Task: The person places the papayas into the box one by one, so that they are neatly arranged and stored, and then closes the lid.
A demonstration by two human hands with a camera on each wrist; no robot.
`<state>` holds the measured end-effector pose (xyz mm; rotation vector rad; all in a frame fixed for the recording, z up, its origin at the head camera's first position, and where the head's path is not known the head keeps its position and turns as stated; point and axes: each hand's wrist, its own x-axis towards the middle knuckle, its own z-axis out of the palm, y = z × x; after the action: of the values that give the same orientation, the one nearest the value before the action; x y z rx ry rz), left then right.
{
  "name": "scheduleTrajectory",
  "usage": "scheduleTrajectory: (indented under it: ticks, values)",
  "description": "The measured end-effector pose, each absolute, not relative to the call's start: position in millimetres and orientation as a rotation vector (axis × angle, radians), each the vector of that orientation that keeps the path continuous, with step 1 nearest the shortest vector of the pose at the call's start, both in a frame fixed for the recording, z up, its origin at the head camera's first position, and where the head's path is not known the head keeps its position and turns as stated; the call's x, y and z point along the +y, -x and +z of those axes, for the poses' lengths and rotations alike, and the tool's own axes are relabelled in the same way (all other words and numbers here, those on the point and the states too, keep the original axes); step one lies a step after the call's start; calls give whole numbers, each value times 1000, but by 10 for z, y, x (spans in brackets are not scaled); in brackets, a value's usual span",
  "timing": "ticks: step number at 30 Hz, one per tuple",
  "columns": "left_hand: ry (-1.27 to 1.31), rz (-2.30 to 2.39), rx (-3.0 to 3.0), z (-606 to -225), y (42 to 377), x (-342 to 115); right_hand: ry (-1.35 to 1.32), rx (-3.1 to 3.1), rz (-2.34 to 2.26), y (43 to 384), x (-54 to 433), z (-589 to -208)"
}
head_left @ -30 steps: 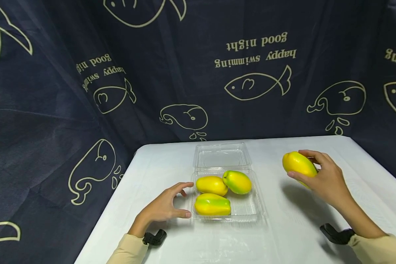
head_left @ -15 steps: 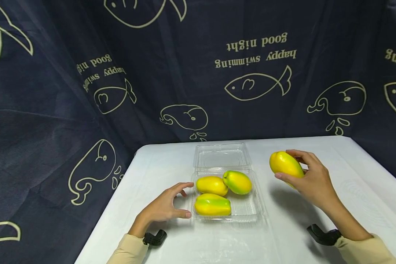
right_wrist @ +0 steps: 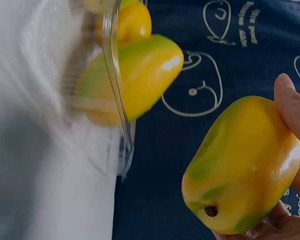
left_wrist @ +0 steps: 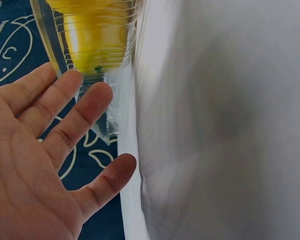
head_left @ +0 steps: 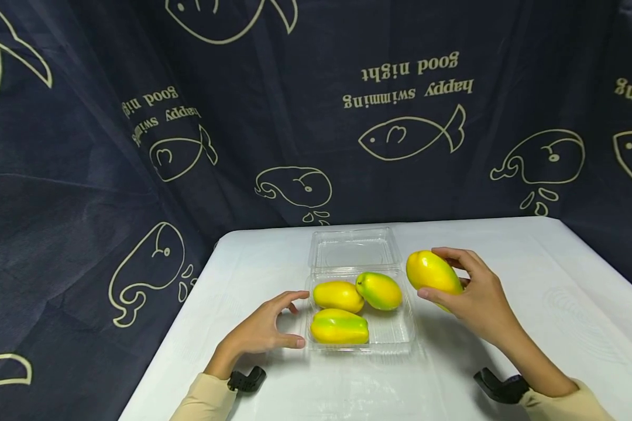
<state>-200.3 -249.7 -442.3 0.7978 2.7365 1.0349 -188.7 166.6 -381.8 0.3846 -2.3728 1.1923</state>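
Observation:
In the head view, a clear plastic clamshell box (head_left: 392, 328) stands with its lid folded back, and three yellow-green papayas lie in it. The back-left papaya (head_left: 337, 296) touches the back-right papaya (head_left: 380, 291); the front papaya (head_left: 339, 327) lies along the near wall. My right hand (head_left: 483, 301) grips a fourth papaya (head_left: 433, 272) above the table, just right of the box. Its dark stem end shows in the right wrist view on the held papaya (right_wrist: 242, 165). My left hand (head_left: 260, 328) stays at the box's left side, fingers and thumb spread, holding nothing.
The open lid (head_left: 354, 248) lies flat behind the box on the white-covered table (head_left: 558, 280). A dark curtain (head_left: 305, 134) with fish and whale drawings hangs behind and at the sides. Black wrist cameras sit on both arms.
My right hand has carried the papaya leftward toward the box and slightly down in the last half second. The left hand, the box and the three papayas in it have stayed put.

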Motion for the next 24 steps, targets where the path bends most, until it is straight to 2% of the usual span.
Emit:
scheduleTrajectory:
  ticks: [13,24]
  values:
    - [-799,1029,2752,-4354,2020,-2501,-538,-2435,1237,1849,1414,-3940]
    - [-778,1036,2733,-4420,1958,-2497,-568,-2473,1295,1760,1262,-4100]
